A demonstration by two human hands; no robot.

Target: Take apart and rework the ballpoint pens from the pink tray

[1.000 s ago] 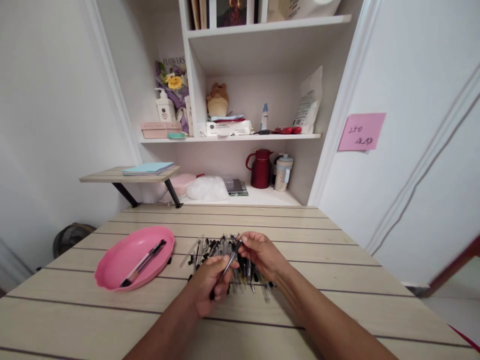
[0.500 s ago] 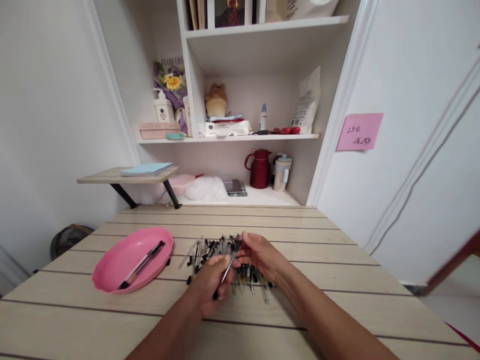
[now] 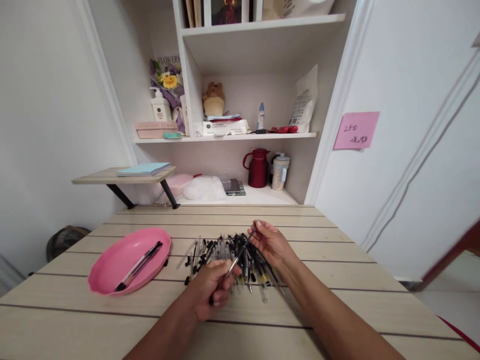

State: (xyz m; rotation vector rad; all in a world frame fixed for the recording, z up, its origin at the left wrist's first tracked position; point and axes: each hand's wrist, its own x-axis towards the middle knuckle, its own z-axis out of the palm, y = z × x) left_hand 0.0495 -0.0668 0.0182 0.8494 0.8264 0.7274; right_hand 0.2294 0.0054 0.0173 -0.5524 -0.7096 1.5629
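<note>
My left hand point(image 3: 210, 287) is closed around the lower part of a clear pen body point(image 3: 234, 262) that slants up to the right. My right hand point(image 3: 272, 243) pinches a thin black part at the pen's upper end point(image 3: 250, 236), probably its refill, a little apart from the barrel. Both hands hover just above a pile of several loose pens and black caps point(image 3: 228, 255) on the wooden table point(image 3: 337, 280). To the left lies a pink oval tray point(image 3: 112, 265) with two capped pens point(image 3: 139, 265) in it.
Behind the table stands a white shelf unit with a red jug point(image 3: 258, 169), a cup point(image 3: 280, 172), a plastic bag point(image 3: 204, 189) and small items. A small side shelf point(image 3: 120, 176) carries a blue book. A pink note point(image 3: 356, 130) hangs on the right wall.
My right hand has moved up and to the right, away from my left hand, drawing the thin part out along the pen's line. The left hand stays low with the barrel.
</note>
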